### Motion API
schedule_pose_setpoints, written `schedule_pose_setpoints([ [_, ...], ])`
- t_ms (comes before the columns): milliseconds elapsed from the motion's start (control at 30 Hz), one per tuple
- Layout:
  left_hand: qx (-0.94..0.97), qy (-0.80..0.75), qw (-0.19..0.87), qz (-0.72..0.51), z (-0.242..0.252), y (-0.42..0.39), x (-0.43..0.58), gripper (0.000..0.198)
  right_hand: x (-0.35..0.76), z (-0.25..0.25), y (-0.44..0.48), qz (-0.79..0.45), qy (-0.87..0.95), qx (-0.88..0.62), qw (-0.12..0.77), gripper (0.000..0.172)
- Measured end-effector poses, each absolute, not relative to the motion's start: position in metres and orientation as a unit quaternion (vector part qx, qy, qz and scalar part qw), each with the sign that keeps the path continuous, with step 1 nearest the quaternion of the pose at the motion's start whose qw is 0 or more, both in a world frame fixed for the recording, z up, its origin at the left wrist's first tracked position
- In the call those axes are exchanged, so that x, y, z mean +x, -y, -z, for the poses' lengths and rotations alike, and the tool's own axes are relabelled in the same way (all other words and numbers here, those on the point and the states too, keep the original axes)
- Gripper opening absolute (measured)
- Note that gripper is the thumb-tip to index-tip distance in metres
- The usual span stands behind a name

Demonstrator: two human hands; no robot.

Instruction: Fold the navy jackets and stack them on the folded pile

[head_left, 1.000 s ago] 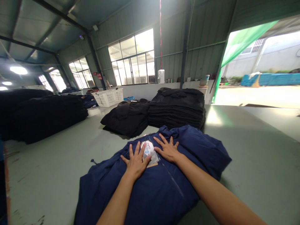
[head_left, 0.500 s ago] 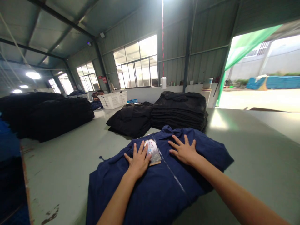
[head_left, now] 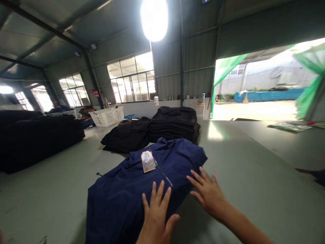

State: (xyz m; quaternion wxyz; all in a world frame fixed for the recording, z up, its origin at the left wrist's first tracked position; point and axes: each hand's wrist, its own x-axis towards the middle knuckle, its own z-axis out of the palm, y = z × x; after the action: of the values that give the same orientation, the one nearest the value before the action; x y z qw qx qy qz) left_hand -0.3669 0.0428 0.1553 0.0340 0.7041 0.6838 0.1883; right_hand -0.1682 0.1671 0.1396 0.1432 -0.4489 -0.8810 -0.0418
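A navy blue jacket [head_left: 119, 193] lies folded on the pale green table, its zip running down the front. Near the collar a printed hang tag [head_left: 148, 162] rests on the fabric. My left hand [head_left: 156, 213] is at the jacket's lower front, fingers spread, with nothing held; whether it presses on the cloth I cannot tell. At the garment's right edge is my right hand [head_left: 209, 193], also with fingers apart and palm down, its fingertips close to the cloth.
Behind the jacket stand a tall stack of black garments [head_left: 175, 125] and a lower black pile [head_left: 127, 135]. A large dark heap [head_left: 38, 139] fills the left. White plastic baskets [head_left: 108, 117] sit farther back. Clear plastic packets [head_left: 289, 126] lie on the table [head_left: 236, 162] at right.
Both hands have drawn back toward me from the upper jacket, uncovering the hang tag. My right hand has reached the garment's right edge. The view has turned to the right.
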Motion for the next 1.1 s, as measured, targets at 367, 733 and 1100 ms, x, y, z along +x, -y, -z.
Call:
schedule_pose_setpoints([
  [367,0.724,-0.636,0.061,-0.259,-0.061,-0.051,-0.276,0.056,-0.078,-0.118,-0.075,-0.138,0.813,-0.559,0.092,0.056],
  [733,0.734,-0.561,0.101,-0.369,0.007,-0.057,-0.16,0.047,0.094,-0.09,-0.032,-0.2,0.749,-0.626,0.083,0.059],
  [1100,0.754,-0.533,0.098,-0.371,0.004,-0.051,0.111,0.045,0.349,-0.068,-0.017,-0.18,0.723,-0.66,0.101,0.06],
])
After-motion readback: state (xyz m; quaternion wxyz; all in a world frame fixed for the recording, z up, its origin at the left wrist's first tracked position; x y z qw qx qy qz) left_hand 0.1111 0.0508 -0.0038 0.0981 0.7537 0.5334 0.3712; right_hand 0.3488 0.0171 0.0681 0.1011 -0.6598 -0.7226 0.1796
